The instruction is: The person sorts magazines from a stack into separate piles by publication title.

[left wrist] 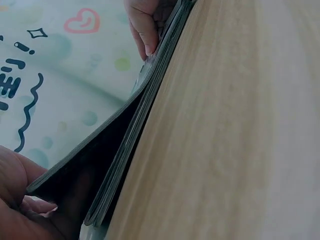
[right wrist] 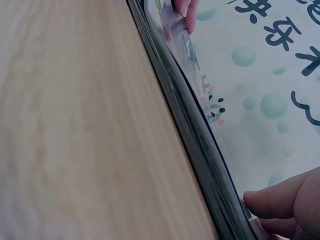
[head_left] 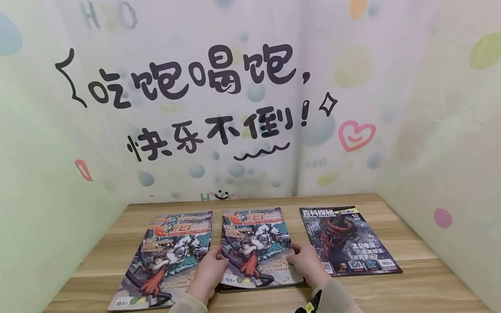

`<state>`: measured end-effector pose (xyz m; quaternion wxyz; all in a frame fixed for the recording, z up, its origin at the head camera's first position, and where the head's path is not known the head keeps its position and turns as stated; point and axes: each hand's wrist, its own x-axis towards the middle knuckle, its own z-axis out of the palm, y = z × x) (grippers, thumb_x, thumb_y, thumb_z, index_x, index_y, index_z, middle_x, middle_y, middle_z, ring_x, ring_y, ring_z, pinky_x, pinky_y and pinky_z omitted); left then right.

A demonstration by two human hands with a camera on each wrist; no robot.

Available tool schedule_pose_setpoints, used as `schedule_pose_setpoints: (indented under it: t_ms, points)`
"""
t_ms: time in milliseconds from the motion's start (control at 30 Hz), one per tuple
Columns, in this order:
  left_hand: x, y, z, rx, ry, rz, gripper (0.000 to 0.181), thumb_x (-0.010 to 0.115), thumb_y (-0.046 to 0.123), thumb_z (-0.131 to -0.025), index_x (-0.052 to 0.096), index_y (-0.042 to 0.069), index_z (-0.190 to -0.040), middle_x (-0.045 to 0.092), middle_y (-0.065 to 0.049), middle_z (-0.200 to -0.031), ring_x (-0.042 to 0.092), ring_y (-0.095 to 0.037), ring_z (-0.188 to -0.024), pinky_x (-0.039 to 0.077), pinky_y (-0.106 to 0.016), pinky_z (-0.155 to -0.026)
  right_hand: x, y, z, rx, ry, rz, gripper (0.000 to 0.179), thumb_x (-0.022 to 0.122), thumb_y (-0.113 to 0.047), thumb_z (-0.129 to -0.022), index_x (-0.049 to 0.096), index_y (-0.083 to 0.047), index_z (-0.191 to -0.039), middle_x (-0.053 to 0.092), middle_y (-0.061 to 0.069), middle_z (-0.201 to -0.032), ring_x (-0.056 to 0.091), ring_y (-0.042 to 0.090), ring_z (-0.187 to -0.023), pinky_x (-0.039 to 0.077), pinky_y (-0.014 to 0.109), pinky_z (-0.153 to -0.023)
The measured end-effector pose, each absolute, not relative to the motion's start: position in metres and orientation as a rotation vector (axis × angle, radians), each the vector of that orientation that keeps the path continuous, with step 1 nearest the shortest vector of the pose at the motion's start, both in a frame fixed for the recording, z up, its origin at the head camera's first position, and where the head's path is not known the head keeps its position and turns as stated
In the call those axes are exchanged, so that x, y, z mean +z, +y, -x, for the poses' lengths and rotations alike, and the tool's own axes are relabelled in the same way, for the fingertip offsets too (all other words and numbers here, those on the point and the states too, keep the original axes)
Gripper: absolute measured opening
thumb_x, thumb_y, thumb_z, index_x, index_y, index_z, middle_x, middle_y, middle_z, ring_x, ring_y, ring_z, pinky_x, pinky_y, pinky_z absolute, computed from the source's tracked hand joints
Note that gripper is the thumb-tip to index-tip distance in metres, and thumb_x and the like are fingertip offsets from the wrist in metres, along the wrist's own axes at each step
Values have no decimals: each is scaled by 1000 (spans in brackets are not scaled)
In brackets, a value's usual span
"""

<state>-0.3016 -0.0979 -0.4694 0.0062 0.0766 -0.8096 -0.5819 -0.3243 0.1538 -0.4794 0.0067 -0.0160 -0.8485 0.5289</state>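
Observation:
In the head view a comic-style magazine (head_left: 255, 243) lies in the middle, on top of a small stack whose dark lower edge shows underneath. My left hand (head_left: 210, 272) grips its left edge, thumb on the cover. In the left wrist view that hand (left wrist: 22, 205) holds the top magazine's edge raised above the stack (left wrist: 117, 172), leaving a dark gap. On the opposite side my right hand (head_left: 310, 262) pinches the right edge; the right wrist view shows its thumb (right wrist: 272, 197) on top of the edge, with the fingers partly hidden.
To the left lie overlapping magazines with the same cover (head_left: 162, 260). A darker science magazine (head_left: 350, 241) lies to the right. The wooden table (head_left: 258, 312) is bounded by a printed curtain (head_left: 251, 175) behind and pale walls at both sides.

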Motion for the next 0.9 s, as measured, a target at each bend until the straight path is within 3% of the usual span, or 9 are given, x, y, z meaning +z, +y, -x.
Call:
schedule_pose_setpoints:
  t_ms: [167,367,600,900]
  points:
    - [-472,-98,303,-1949,-2460,-216,63,50,-6,-85,30,-8,-145,35,-32,-144,36,-46,-130,29,-57,-107,-480,153,326,1666,-2660,91,52,59,0,-85,46,15,-133,46,32,-136,42,43,-127,40,55,-100]
    - [-478,-101,305,-2165,-2299,-184,63,46,-9,-88,21,-12,-146,27,-36,-146,31,-48,-132,28,-56,-108,-480,153,325,1671,-2642,108,50,57,-3,-86,47,15,-132,46,31,-136,42,43,-127,40,54,-100]
    - [-479,-102,305,-2400,-2123,-216,62,43,-7,-91,18,-9,-149,18,-36,-149,35,-44,-130,37,-47,-104,-478,153,325,1671,-2619,132,45,56,-11,-92,51,13,-130,50,31,-132,47,42,-121,40,54,-100]
    - [-477,-104,304,-2460,-2079,-270,62,42,-7,-92,18,-8,-149,23,-35,-147,51,-33,-115,49,-33,-88,-479,152,327,1793,-2566,235,53,57,-16,-92,46,5,-139,44,29,-140,42,40,-125,32,56,-105]
